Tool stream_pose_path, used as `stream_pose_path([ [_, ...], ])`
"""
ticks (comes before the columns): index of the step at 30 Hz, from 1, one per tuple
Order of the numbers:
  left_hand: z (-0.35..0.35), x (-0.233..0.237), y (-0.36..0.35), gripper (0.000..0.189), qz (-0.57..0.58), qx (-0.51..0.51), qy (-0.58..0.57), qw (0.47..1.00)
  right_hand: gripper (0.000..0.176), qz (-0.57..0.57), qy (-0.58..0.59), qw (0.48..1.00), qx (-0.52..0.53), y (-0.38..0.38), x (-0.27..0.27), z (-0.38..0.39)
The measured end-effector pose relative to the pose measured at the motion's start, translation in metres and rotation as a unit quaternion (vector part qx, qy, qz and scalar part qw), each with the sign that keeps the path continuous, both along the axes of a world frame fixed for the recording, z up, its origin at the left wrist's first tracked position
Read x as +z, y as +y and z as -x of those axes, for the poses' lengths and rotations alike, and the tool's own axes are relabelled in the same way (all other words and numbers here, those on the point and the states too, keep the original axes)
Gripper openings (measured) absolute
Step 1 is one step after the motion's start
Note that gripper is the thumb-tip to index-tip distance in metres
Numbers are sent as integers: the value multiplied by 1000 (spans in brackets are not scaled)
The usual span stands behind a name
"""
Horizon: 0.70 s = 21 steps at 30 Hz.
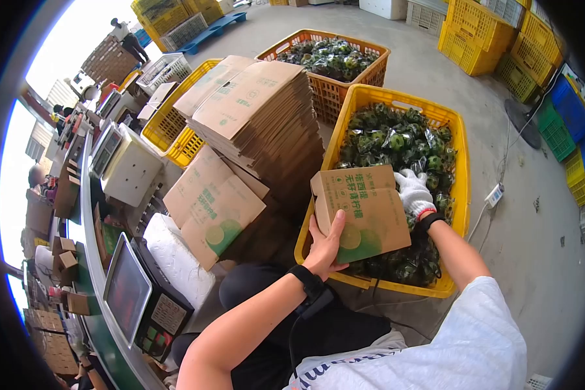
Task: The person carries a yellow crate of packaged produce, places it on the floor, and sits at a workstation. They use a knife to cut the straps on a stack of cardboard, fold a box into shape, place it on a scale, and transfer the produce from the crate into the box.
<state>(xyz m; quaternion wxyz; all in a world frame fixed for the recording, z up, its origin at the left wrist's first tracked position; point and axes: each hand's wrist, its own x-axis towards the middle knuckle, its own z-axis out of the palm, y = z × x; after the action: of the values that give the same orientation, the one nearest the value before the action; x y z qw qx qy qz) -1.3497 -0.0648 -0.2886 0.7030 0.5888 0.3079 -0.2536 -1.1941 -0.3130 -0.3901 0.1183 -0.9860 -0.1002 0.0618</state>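
Observation:
My bare left hand [326, 248] grips the lower left of a brown cardboard box [374, 208] printed with green lettering and a green lime picture. Its thumb lies across the printed face. At the box's right edge is my right hand [415, 194] in a white knitted glove, fingers curled against the cardboard and partly hidden. The box is tilted above a yellow plastic crate [460, 195] full of green limes [396, 140] in clear plastic bags. Part of the crate's contents is hidden behind the box.
A tall stack of flattened cartons [260, 104] stands left of the crate, with a loose carton [214, 207] leaning against it. Behind is an orange crate [325, 104] of bagged limes. A weighing scale [143, 299] sits at left. A cable with a power strip [494, 195] lies at right.

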Motion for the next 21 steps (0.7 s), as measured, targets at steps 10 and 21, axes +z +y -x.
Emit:
stream_pose_path([
  [10, 0, -23, -5, 112, -10, 18, 13, 1000, 42, -518, 129, 846, 11, -27, -31, 50],
  [21, 26, 9, 19, 110, 193, 64, -8, 979, 60, -713, 397, 573, 78, 67, 73, 44],
])
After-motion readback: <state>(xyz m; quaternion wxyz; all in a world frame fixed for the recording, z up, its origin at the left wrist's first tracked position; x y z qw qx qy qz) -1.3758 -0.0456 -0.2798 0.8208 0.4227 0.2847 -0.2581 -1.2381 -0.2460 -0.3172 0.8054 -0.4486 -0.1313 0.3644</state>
